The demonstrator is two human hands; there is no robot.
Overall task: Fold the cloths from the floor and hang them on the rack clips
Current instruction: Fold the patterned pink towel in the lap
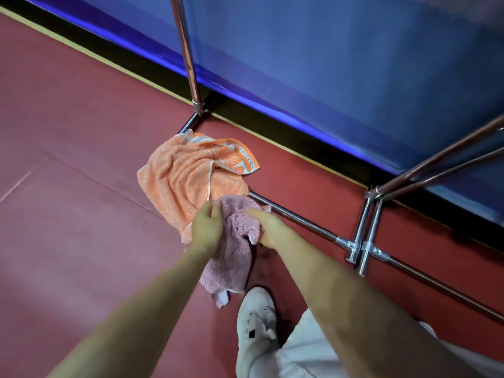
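From the head camera, looking steeply down, both hands are clamped on a fluffy pink cloth (234, 241) held above the red floor (68, 186). The left hand (207, 227) pinches one upper edge of it between thumb and curled fingers, and the right hand (268, 230) grips the other side, its fingers wrapped into the fabric; the two hands sit close together with the bunched cloth between them, and its lower part hangs down towards a white sneaker (255, 320). Just beyond the hands an orange towel (188, 175) with a patterned white-and-orange border lies crumpled on the floor, one end resting against the corner of the metal rack (297, 218), where the low chrome bar meets the upright pole. That base bar runs along the floor to the right, past a pair of clamped joints, and slanted tubes rise from there. Behind the rack a blue wall panel (341, 64) stands above a black skirting strip. A light trouser leg (300, 350) shows beside the sneaker.
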